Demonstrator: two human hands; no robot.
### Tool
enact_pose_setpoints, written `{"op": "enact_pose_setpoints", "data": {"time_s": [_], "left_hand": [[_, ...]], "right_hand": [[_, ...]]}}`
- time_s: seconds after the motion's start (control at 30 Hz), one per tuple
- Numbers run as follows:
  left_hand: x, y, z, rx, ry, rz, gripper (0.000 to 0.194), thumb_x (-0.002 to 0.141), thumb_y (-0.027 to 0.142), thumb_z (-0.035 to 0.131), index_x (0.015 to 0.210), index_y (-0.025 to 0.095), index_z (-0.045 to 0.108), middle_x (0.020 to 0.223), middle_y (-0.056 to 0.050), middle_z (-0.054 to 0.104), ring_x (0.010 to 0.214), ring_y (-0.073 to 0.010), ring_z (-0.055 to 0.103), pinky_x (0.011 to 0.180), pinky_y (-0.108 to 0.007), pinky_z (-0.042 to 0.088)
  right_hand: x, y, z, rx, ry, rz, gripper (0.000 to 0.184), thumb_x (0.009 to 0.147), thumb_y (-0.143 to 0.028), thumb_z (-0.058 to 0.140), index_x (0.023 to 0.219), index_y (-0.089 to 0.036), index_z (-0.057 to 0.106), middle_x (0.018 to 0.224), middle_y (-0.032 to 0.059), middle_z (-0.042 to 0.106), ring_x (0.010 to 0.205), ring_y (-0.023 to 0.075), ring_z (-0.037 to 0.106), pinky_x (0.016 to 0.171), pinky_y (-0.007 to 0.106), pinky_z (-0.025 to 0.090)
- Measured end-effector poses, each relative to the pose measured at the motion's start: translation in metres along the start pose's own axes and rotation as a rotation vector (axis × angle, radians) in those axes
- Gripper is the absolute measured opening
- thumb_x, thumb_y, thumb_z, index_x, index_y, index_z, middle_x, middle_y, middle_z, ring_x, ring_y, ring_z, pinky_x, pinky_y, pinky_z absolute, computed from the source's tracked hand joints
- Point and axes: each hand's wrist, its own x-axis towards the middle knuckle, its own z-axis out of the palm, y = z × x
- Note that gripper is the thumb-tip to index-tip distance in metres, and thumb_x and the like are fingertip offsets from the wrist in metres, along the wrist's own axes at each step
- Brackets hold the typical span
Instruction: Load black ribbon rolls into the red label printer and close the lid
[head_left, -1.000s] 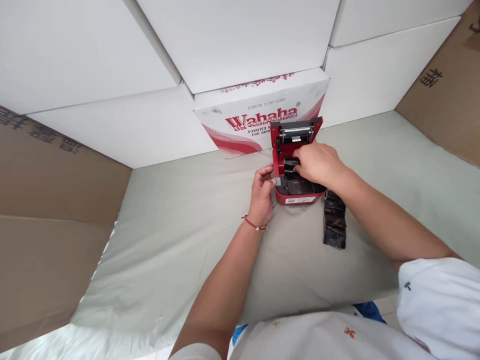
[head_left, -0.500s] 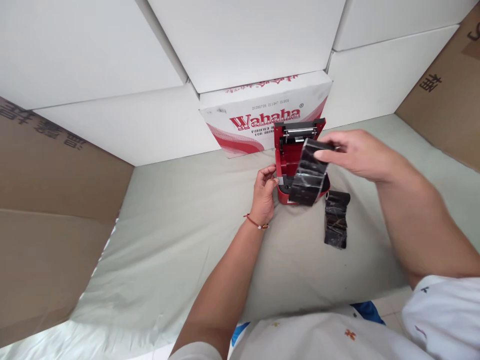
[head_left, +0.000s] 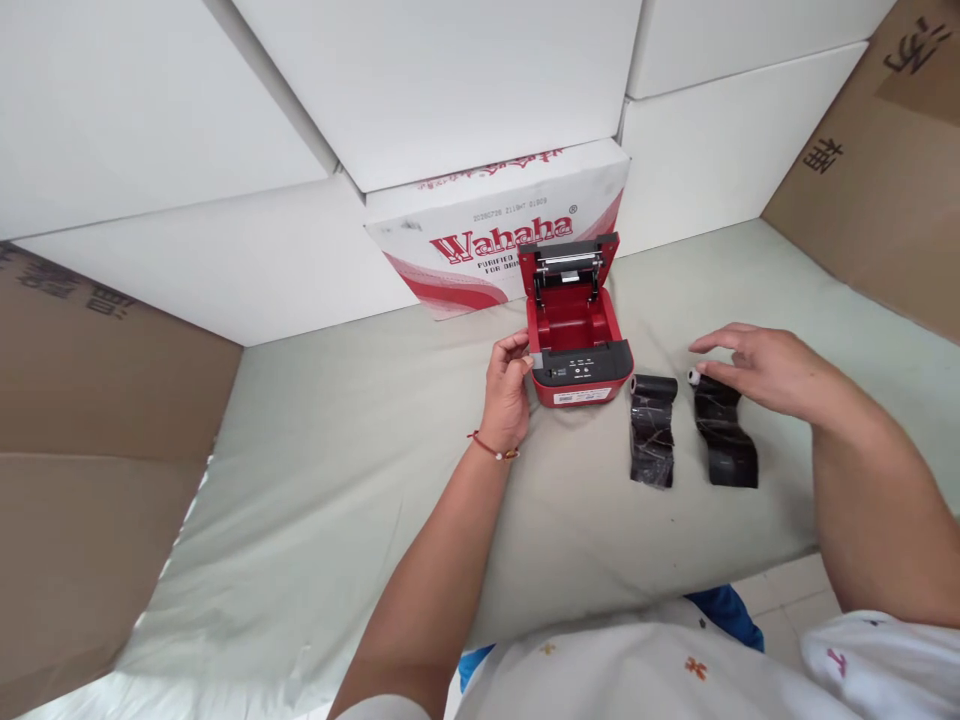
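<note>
A red and black label printer point(head_left: 581, 370) stands on the cloth with its lid raised and its inner bay showing bare. My left hand point(head_left: 508, 375) grips the printer's front left corner, thumb on a grey patch and fingers curled along the side. To the right of the printer lies a black roll point(head_left: 652, 430), its crinkled strip trailing toward me. Beside it rests a second black roll point(head_left: 726, 440) with a white core end. Just above that second roll, my right hand point(head_left: 765, 370) has thumb and fingers apart; whether the thumb still touches it I cannot tell.
Behind the printer leans a white and red Wahaha carton point(head_left: 495, 235) against large white boxes point(head_left: 450, 90). Brown cardboard boxes stand at the left point(head_left: 105, 400) and right point(head_left: 862, 170). A pale green cloth point(head_left: 337, 480) covers the surface, with its front edge near my body.
My right hand has carried the second black roll from over the printer to the right and laid it beside the first. The fingers have parted. My left hand stays on the printer.
</note>
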Motion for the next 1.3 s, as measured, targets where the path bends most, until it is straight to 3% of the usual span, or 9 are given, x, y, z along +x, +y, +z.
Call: {"op": "enact_pose_setpoints", "data": {"time_s": [0.13,0.23,0.4,0.57,0.67,0.8,1.03,1.2,1.3], "left_hand": [[0.000,0.000,0.000,-0.007,0.019,0.005,0.041,0.081,0.041,0.092,0.115,0.027,0.075,0.135,-0.006,0.079,0.129,-0.0244,0.073,0.113,-0.038,0.058],[0.000,0.000,0.000,-0.020,0.016,-0.004,0.041,0.080,0.040,0.093,0.115,0.026,0.076,0.134,-0.007,0.080,0.129,-0.0241,0.073,0.113,-0.038,0.058],[-0.002,-0.003,0.000,0.013,0.013,0.005,0.039,0.087,0.042,0.089,0.119,0.026,0.074,0.138,-0.007,0.078,0.133,-0.0255,0.072,0.115,-0.040,0.058],[-0.006,-0.008,0.004,0.111,0.086,0.070,0.031,0.092,0.039,0.078,0.121,0.027,0.074,0.137,-0.006,0.076,0.130,-0.0242,0.070,0.110,-0.037,0.057],[-0.008,-0.008,0.007,0.128,0.094,0.086,0.031,0.094,0.042,0.076,0.121,0.026,0.075,0.135,-0.006,0.076,0.126,-0.0237,0.071,0.108,-0.037,0.058],[-0.010,-0.007,0.008,0.148,0.093,0.114,0.032,0.097,0.050,0.077,0.119,0.026,0.075,0.129,-0.007,0.076,0.124,-0.0244,0.070,0.108,-0.037,0.058],[-0.009,-0.007,0.011,0.123,0.088,0.090,0.036,0.099,0.056,0.079,0.117,0.025,0.074,0.123,-0.007,0.077,0.114,-0.0232,0.071,0.103,-0.036,0.059],[-0.015,-0.004,0.014,0.265,0.181,0.198,0.043,0.104,0.065,0.073,0.121,0.026,0.072,0.130,-0.008,0.071,0.125,-0.0258,0.068,0.113,-0.040,0.056],[-0.020,0.001,0.014,0.399,0.203,0.358,0.047,0.108,0.071,0.066,0.125,0.027,0.069,0.135,-0.010,0.067,0.135,-0.0289,0.065,0.121,-0.045,0.054]], "right_hand": [[-0.002,-0.032,0.027,-0.037,-0.140,-0.091,0.042,0.101,-0.044,0.062,0.131,-0.026,0.086,0.136,0.0125,0.084,0.111,0.0324,0.082,0.099,0.046,0.064],[-0.002,-0.046,0.032,-0.074,-0.217,-0.094,0.043,0.099,-0.039,0.064,0.134,-0.025,0.085,0.135,0.0138,0.082,0.111,0.0331,0.081,0.093,0.043,0.063],[-0.007,-0.063,-0.016,0.296,-0.262,-0.244,0.052,0.099,-0.068,0.075,0.131,-0.030,0.087,0.122,0.0102,0.078,0.081,0.0209,0.070,0.071,0.036,0.057],[0.012,-0.101,-0.057,0.252,0.003,-0.246,0.048,0.089,-0.075,0.085,0.117,-0.036,0.091,0.104,0.0061,0.067,0.065,0.0164,0.054,0.070,0.042,0.057],[0.032,-0.132,-0.048,0.341,0.170,-0.254,0.038,0.091,-0.062,0.086,0.118,-0.036,0.090,0.113,0.0068,0.072,0.069,0.0173,0.053,0.071,0.042,0.055],[0.056,-0.154,-0.017,0.433,0.127,-0.280,0.040,0.090,-0.053,0.084,0.121,-0.030,0.089,0.116,0.0064,0.075,0.076,0.0182,0.059,0.076,0.039,0.054],[0.062,-0.141,-0.008,0.078,-0.045,-0.265,0.034,0.093,-0.038,0.080,0.124,-0.029,0.091,0.109,0.0049,0.080,0.084,0.0219,0.071,0.084,0.037,0.056],[0.072,-0.148,-0.003,-0.177,0.118,-0.193,0.039,0.099,-0.036,0.077,0.136,-0.029,0.088,0.133,0.0117,0.080,0.104,0.0302,0.075,0.086,0.041,0.055],[0.085,-0.156,0.007,-0.255,0.100,-0.169,0.035,0.100,-0.034,0.075,0.131,-0.030,0.089,0.122,0.0107,0.085,0.107,0.0327,0.076,0.081,0.041,0.054]]}}
